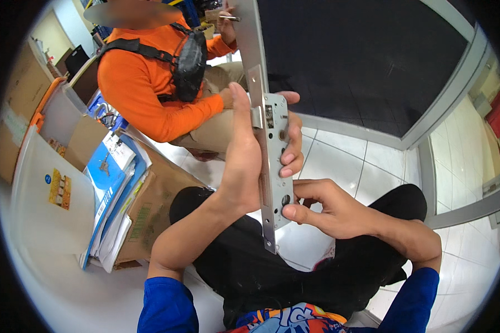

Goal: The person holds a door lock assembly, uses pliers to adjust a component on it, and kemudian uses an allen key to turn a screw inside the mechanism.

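Observation:
In front of me stands a mortise lock (276, 158), upright, with a long metal faceplate, a flat grey case with several holes and a latch jutting to the left. My left hand (244, 150) is wrapped around it: the palm lies along the faceplate side and the fingertips curl onto the case from the right. My right hand (328, 208) pinches the lower right part of the case, its thumb at the edge and its forefinger bent. Just beyond the top of the faceplate is the edge of a metal-framed door (249, 39).
A co-worker in an orange shirt (139, 83) sits at the far left, one raised hand holding a thin metal rod (230, 18). To my left are a translucent plastic bin (55, 194), blue folders (108, 172) with keys on top, and a cardboard box (150, 216). White floor tiles (336, 161) lie beyond.

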